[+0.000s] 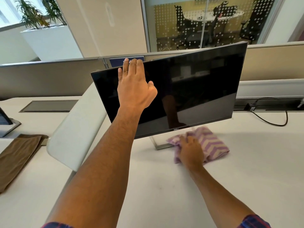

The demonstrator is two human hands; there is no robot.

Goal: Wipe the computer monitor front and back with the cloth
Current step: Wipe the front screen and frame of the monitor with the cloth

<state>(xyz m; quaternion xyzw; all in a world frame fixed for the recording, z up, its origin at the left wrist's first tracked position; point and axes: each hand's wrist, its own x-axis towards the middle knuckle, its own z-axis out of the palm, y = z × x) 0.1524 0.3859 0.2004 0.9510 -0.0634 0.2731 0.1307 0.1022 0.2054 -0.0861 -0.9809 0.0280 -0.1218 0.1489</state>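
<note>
Standing on the white worktop [164, 186] is one monitor [189, 89], its dark screen switched off and turned at an angle to the partition behind it. Its lower bezel is carrying a small logo reading "DELL" [176, 129]. One clear-and-metal stand base [155, 142] is showing under the lower edge.

The left hand [134, 86] is reaching up in front of the screen with fingers straight and together, the fingertips lying over the monitor's top edge; it is holding nothing. Whether the palm is touching the glass cannot be told.

One cloth [209, 142], purple and cream in a zigzag pattern, is lying crumpled on the worktop just below the monitor's lower right part, beside the stand base. The right hand [191, 150] is resting on top of this cloth with fingers spread and slightly bent; the hand is blurred, so whether it is gripping the cloth cannot be told.

One folded brown cloth [18, 155] is lying on the neighbouring worktop at the left, well apart from the monitor. One white planter box [49, 41] at the upper left is holding green leafy plants [37, 14]. One black cable [271, 122] is lying on the worktop at the right. A blue label [116, 61] on the partition is showing behind the left fingertips; its writing cannot be read.
</note>
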